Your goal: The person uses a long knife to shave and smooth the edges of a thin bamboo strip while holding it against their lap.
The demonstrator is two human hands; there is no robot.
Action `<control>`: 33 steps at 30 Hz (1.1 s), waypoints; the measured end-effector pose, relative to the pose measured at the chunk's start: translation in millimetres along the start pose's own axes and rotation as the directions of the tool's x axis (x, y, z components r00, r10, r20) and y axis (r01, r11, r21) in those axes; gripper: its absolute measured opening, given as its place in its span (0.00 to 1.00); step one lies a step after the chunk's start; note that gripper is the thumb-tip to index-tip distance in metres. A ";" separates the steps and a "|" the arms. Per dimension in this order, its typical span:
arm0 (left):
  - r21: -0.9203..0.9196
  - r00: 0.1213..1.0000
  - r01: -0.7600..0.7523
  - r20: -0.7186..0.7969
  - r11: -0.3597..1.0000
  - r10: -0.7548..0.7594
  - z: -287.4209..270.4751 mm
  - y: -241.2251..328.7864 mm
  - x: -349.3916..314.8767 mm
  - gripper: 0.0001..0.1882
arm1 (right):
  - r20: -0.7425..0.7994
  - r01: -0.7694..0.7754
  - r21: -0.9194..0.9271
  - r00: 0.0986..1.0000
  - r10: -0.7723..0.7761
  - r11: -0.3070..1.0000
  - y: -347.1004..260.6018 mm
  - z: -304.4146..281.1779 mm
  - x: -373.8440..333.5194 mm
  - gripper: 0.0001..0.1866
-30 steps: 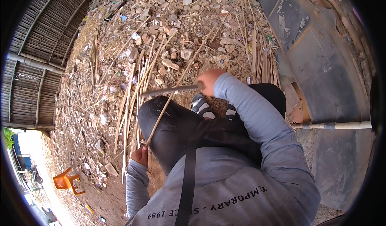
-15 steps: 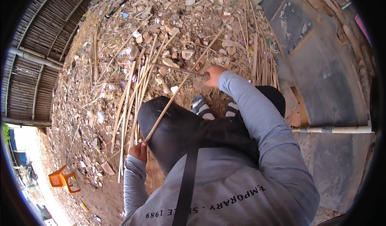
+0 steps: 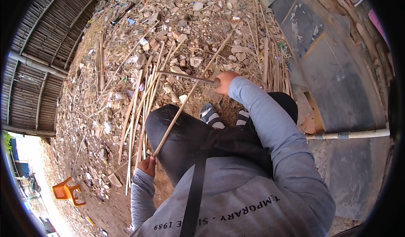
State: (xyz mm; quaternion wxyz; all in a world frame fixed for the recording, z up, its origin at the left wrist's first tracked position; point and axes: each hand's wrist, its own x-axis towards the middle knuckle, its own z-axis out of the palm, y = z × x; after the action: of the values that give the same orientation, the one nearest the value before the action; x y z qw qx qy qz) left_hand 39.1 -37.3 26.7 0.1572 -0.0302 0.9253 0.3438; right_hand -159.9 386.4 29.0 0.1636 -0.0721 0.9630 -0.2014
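My left hand point(image 3: 147, 165) is closed round the near end of a long bamboo strip point(image 3: 182, 106). The strip slants up and to the right, over my dark-trousered left knee, towards the rubble ahead. In my right fist point(image 3: 226, 82) is the handle of a long-bladed knife point(image 3: 185, 75). Its blade points left and crosses the strip beyond the knee; I cannot tell whether its edge is biting into it. Just left of the knee lies a loose bundle of pale bamboo strips point(image 3: 136, 106), some reaching close to my left hand.
Stones and litter point(image 3: 196, 62) cover the ground ahead. More strips point(image 3: 276, 66) lie at the right, beside dark sheets point(image 3: 350, 81) and a pale pole point(image 3: 350, 134). An orange plastic chair point(image 3: 67, 190) stands lower left; a bamboo-slat wall point(image 3: 36, 26) rises at upper left.
The view has shifted slightly. Both hands keep their holds on the strip and the knife, and the blade still lies across the strip at nearly the same spot.
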 end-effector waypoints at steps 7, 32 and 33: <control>0.191 0.996 -0.050 -0.058 0.980 0.062 4.7 8.1 3.0 0.25 | 0.179 0.117 -0.038 0.978 -0.109 0.992 -21.9 6.0 -5.7 0.20; 0.341 0.992 -0.054 -0.090 0.938 0.090 5.2 19.2 7.9 0.23 | 0.145 -0.007 -0.050 0.989 0.014 0.999 -38.1 -7.4 -22.4 0.15; 0.342 0.992 -0.057 -0.087 0.938 0.092 6.0 16.2 9.4 0.23 | 0.152 0.094 -0.068 0.985 -0.083 0.993 -40.2 -3.0 -25.1 0.15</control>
State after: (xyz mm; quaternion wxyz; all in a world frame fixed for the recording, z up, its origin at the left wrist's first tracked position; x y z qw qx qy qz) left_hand 29.2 -20.5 29.7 0.0997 0.0151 0.9778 0.1835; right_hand -134.6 356.1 55.3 0.2234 -0.1357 0.9508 -0.1663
